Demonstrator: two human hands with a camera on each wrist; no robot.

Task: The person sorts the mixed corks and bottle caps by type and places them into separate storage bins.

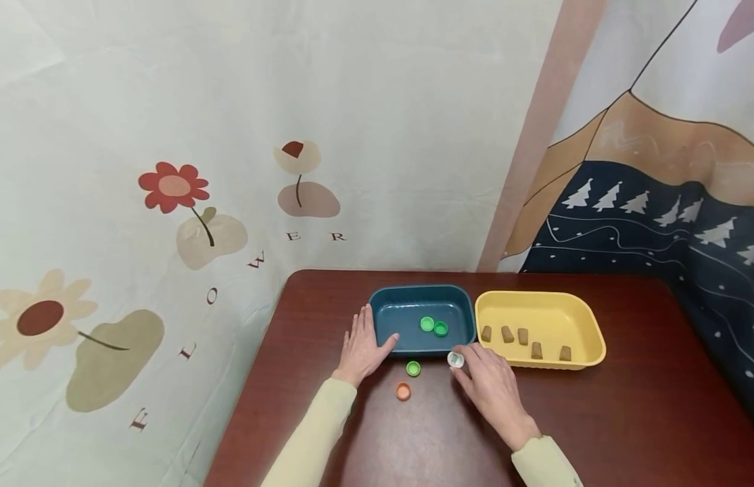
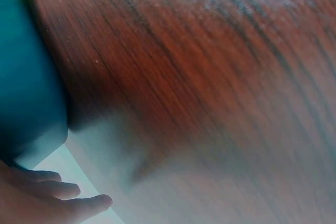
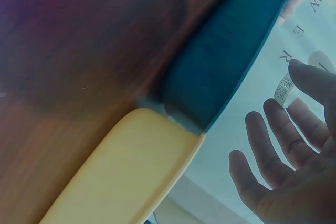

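My left hand (image 1: 366, 336) lies flat on the table with straight fingers, against the left front corner of a dark blue tray (image 1: 389, 297), thumb touching its front rim. In the tray are two green caps (image 1: 427, 324) (image 1: 440, 329). My right hand (image 1: 469, 360) pinches a small white cap (image 1: 455, 359) at its fingertips, just in front of the gap between the blue tray and a yellow tray (image 1: 586, 328). The right wrist view shows the white cap (image 3: 285, 88) at the fingertips (image 3: 310, 80). On the table near both hands lie a green cap (image 1: 413, 368) and an orange cap (image 1: 403, 391).
The yellow tray holds several small brown pieces (image 1: 523, 336) and stands right against the blue one. Both sit on a dark red wooden table (image 1: 626, 419) pushed into a corner of cloth-covered walls. The table's left edge runs close to my left sleeve (image 1: 316, 439).
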